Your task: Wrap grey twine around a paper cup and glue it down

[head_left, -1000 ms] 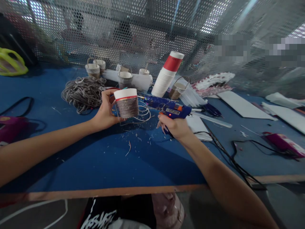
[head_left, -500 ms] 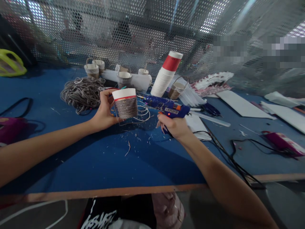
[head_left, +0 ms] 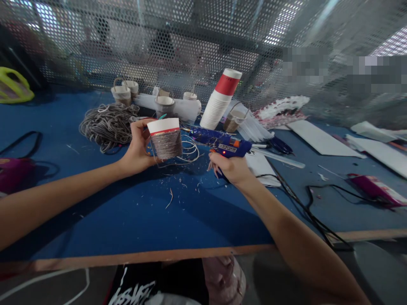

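Observation:
My left hand (head_left: 139, 146) is closed around a paper cup (head_left: 165, 142) wrapped in grey-brown cord, its white rim and a red band still bare at the top. A loose strand of the cord hangs beside the cup. In my right hand (head_left: 230, 166) is a blue hot glue gun (head_left: 219, 142) with a small red light on. Its nozzle points left, close to the cup's upper right edge; whether it touches I cannot tell. Behind my left hand lies a heap of grey cord (head_left: 106, 125).
A leaning stack of paper cups (head_left: 221, 99) stands behind the glue gun. Small cord-wrapped cups with handles (head_left: 121, 94) line the back, before a perforated metal screen (head_left: 197, 42). White boards (head_left: 324, 139) and a purple box (head_left: 377, 188) lie right; black cables (head_left: 295, 199) cross the table.
Both hands hold the same things in nearly the same pose. The whole scene has shifted slightly left in view, cup and glue gun with it.

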Available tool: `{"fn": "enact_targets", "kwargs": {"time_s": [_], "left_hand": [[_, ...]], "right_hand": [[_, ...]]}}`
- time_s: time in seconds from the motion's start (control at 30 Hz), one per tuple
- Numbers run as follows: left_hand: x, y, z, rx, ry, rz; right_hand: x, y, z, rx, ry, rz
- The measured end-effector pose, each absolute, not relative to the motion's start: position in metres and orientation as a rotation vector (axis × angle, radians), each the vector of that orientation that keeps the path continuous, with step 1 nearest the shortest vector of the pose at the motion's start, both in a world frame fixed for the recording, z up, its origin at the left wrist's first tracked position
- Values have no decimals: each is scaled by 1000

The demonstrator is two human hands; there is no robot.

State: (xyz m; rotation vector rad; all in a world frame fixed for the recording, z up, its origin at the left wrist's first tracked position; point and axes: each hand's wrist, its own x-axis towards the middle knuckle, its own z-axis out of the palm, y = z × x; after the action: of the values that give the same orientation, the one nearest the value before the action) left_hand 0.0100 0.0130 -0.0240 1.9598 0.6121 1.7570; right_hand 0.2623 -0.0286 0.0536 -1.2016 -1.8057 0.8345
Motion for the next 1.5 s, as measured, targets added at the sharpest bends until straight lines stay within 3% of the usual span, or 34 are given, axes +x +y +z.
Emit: {"fn": "enact_targets", "kwargs": {"time_s": [1.5], "left_hand": [[9,15,-25,1971,612,1695]], "right_hand": [[258,-34,54,-1225,-1723,939]]}}
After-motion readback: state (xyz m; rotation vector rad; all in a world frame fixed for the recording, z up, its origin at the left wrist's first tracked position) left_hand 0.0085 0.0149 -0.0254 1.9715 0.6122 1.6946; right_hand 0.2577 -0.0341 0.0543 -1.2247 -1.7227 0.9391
